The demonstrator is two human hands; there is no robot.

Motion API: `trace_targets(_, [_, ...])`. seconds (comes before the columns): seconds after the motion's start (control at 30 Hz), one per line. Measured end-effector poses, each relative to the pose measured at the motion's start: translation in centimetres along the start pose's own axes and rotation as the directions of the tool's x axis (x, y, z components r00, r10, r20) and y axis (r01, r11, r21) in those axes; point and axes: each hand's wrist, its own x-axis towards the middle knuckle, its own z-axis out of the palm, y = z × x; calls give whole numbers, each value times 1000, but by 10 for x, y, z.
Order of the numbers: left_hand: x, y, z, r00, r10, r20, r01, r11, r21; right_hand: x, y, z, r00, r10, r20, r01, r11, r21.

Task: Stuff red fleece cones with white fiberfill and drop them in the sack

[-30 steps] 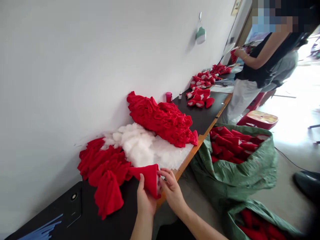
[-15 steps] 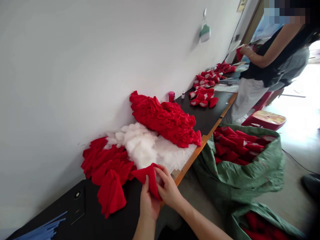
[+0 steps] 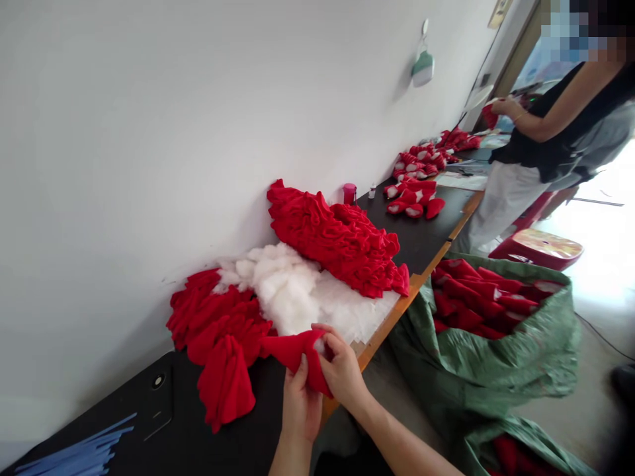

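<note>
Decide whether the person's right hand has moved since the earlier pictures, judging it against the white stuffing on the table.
Yes: the right hand has shifted slightly towards the wall, its fingers now lying a little further over the white stuffing.

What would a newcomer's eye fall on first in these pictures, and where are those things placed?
The bright red fabric catches the eye first: a big ruffled heap lies on the black table against the wall, beside a mound of white stuffing. In front, the left hand and right hand hold a red fabric cone. To the right, a green sack on the floor holds red pieces.
</note>
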Motion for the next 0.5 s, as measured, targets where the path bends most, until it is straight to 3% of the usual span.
trace_targets(0.1, [0, -1, 3, 1000, 22, -7, -22, 1000, -15, 5, -3, 3, 995, 16, -97, -7, 996, 93])
trace_targets(0.23, [4, 1, 3, 999, 11, -50, -14, 999, -47, 5, 4, 6, 990, 53, -128, -24, 974, 225])
trace_targets(0.4, [1, -1, 4, 998, -64, -6, 64, 998, -10, 3, 6, 3, 998, -51, -34, 53, 997, 60])
trace_targets(0.5, [3, 1, 5, 993, -110, -39, 109, 993, -40, 2, 3, -4, 992, -76, -96, 75, 997, -10])
